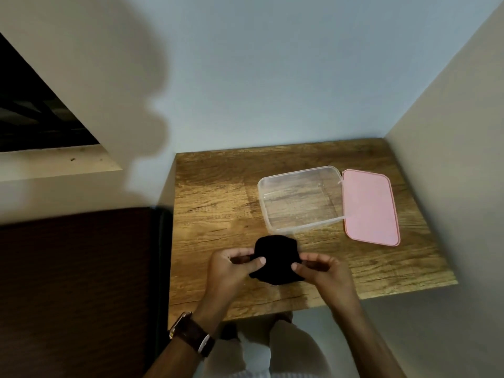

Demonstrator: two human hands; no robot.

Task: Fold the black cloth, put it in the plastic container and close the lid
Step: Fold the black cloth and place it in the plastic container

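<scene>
The black cloth [276,257] is a small bunched bundle just above the wooden table [218,203], near its front edge. My left hand [231,268] pinches its left side and my right hand [324,268] pinches its right side, thumbs on top. Just behind the cloth stands the clear plastic container [300,199], open and with nothing in it. Its pink lid [369,205] lies flat on the table, right against the container's right side.
Walls close in the table at the back and on the right. A dark brown panel [76,282] stands along the table's left side. A brown-strapped watch [193,334] is on my left wrist. My legs show below the table's front edge.
</scene>
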